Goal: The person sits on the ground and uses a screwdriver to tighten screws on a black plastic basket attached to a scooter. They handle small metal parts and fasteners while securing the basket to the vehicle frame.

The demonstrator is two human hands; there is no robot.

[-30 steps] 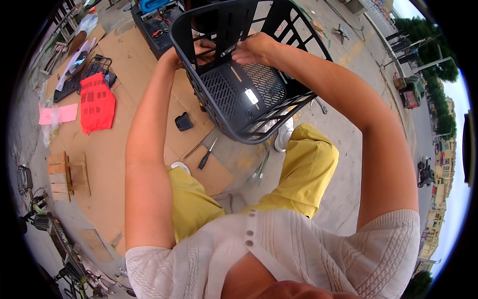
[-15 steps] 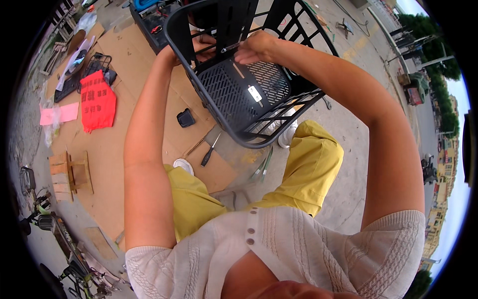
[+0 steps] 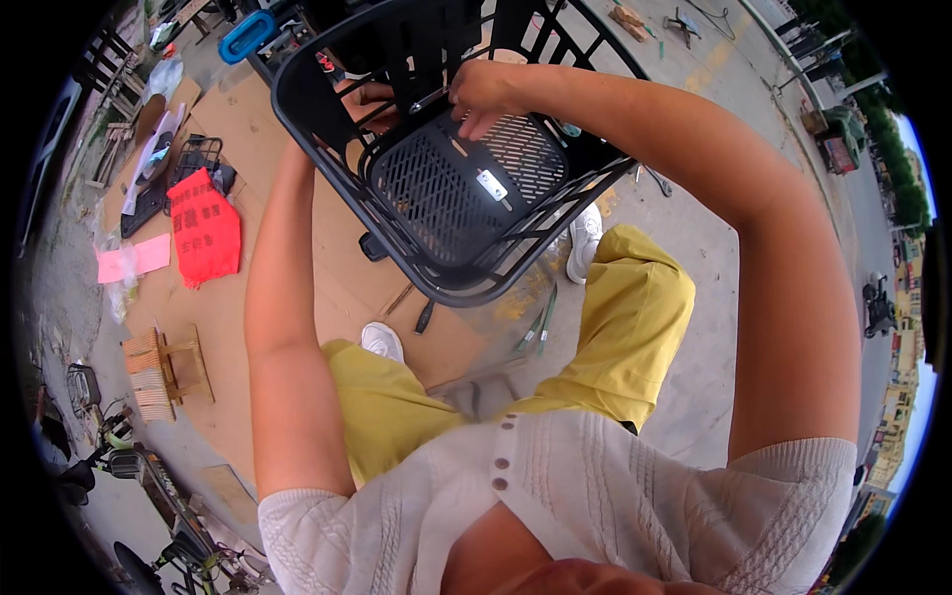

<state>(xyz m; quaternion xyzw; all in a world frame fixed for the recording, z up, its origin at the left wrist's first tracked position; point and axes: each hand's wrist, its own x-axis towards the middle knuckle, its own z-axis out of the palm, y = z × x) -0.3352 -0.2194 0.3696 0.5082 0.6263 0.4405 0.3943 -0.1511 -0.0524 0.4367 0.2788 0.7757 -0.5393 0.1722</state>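
Observation:
A black plastic basket (image 3: 459, 288) with slotted walls tilts in front of me, its open top toward me. Inside it, my right hand (image 3: 486, 97) is closed on a slim silver wrench (image 3: 429, 100), whose end points at the back wall. My left hand (image 3: 367, 105) reaches outside the basket's left side, seen partly through the lattice. Its fingers are curled near the back wall, and what they hold is hidden. A small metal plate (image 3: 491, 185) with holes lies on the basket's perforated floor.
Cardboard (image 3: 268, 387) covers the ground at left, with a red bag (image 3: 204, 230), pink paper (image 3: 134, 260) and a small wooden stool (image 3: 167, 372) on it. A screwdriver (image 3: 424, 316) lies near my shoe. Bicycles (image 3: 164, 506) stand lower left.
The basket appears shifted left and slightly lower in view, and both hands have moved left with it. The wrench stays in my right hand. The basket now covers more of the small black part on the cardboard.

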